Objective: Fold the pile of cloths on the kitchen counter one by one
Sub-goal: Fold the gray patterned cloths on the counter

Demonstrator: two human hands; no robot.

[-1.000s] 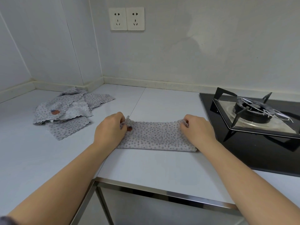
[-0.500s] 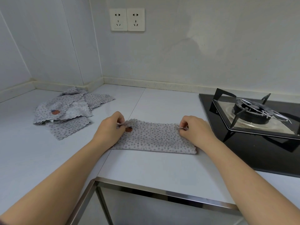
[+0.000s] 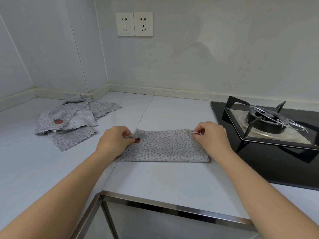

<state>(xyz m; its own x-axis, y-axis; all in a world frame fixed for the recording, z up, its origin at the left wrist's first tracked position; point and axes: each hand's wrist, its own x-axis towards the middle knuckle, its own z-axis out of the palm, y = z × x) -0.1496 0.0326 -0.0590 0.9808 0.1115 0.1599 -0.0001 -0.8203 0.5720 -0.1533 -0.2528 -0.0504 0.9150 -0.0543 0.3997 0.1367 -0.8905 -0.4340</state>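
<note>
A grey dotted cloth point(image 3: 164, 146) lies folded into a long strip on the white counter point(image 3: 155, 176), right in front of me. My left hand point(image 3: 114, 143) pinches its far left corner, beside a small red patch on the fabric. My right hand point(image 3: 211, 138) pinches the far right corner. Both corners are raised slightly off the counter. A loose pile of similar grey dotted cloths point(image 3: 72, 121) sits to the left, near the corner of the wall.
A black gas hob point(image 3: 269, 152) with a burner and metal pan support point(image 3: 269, 123) lies close to my right hand. A steel-edged counter rim point(image 3: 172, 206) runs along the front. Two wall sockets point(image 3: 134, 24) sit above.
Both hands have drawn back a little towards me while still pinching the far corners, and the cloth's far edge has lifted slightly. The pile has not moved.
</note>
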